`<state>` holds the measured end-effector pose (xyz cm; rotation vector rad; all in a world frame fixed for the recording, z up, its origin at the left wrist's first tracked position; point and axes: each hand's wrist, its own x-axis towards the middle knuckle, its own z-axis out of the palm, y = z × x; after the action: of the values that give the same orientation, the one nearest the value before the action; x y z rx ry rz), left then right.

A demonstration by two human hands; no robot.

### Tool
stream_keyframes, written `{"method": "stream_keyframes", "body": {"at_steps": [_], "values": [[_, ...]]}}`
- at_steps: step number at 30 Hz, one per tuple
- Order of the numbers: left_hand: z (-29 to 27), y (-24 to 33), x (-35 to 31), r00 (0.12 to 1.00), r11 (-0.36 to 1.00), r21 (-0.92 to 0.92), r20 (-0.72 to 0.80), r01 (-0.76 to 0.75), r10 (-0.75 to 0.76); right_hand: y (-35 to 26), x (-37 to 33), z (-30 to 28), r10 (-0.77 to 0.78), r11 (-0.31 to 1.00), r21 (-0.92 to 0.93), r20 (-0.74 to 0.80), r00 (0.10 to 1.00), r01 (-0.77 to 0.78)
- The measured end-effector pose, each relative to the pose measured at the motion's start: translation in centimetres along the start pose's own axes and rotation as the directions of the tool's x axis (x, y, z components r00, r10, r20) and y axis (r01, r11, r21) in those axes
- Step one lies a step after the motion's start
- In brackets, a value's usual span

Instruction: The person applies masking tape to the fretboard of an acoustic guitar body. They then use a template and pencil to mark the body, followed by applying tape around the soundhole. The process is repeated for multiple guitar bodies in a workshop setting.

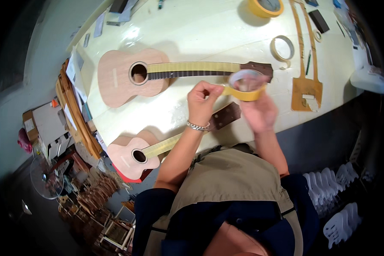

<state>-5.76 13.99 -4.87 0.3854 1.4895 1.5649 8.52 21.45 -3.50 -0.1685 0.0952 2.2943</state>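
Observation:
Between my hands is a roll of yellow masking tape (248, 94). My right hand (262, 113) is closed round the roll, its fingers partly inside the ring and a little blurred. My left hand (201, 101) pinches the tape's loose end, with a short strip stretched to the roll. Just beyond lies an unfinished wooden ukulele (117, 87), its dark fretboard partly covered lengthwise by yellow tape. A second, nearer ukulele (126, 158) has tape along its neck; my left forearm hides part of that neck, and its dark headstock (226, 116) shows below my hands.
On the pale table (192, 36) stand a large yellow tape roll (265, 7) and a smaller roll (282, 48). A long-armed brown template (301, 85) lies at the right. Papers and wooden boards (74, 111) lean along the left edge. White ukulele-shaped pieces (341, 224) stand lower right.

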Motion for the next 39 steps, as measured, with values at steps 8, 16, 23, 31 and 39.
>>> {"method": "stream_keyframes", "body": {"at_steps": [8,16,23,31,39], "values": [[-16.1,5.2,4.0,0.882,0.602,0.772,-0.121,-0.204,0.455,-9.1,1.1,-4.2,-0.471,0.626,-0.673,0.076,0.879,0.394],[-18.3,5.0,8.3,0.890,0.519,0.805,0.025,-0.288,0.454,-5.4,3.2,-3.3,-0.425,-0.574,-0.815,0.211,0.880,-0.081],[-18.7,4.6,8.4,0.895,0.445,0.864,0.014,-0.235,0.445,-5.2,3.3,-2.5,-0.448,-0.466,-0.880,0.145,0.882,-0.092],[-18.0,3.9,6.2,0.772,0.069,0.947,0.212,-0.313,0.599,-5.3,3.5,-3.4,-0.521,-0.476,-0.875,0.200,0.830,-0.087],[-15.2,2.3,3.5,0.877,-0.338,0.907,0.361,-0.250,0.319,-5.1,4.0,-3.9,-0.569,-0.549,-0.822,0.233,0.788,-0.154]]}}
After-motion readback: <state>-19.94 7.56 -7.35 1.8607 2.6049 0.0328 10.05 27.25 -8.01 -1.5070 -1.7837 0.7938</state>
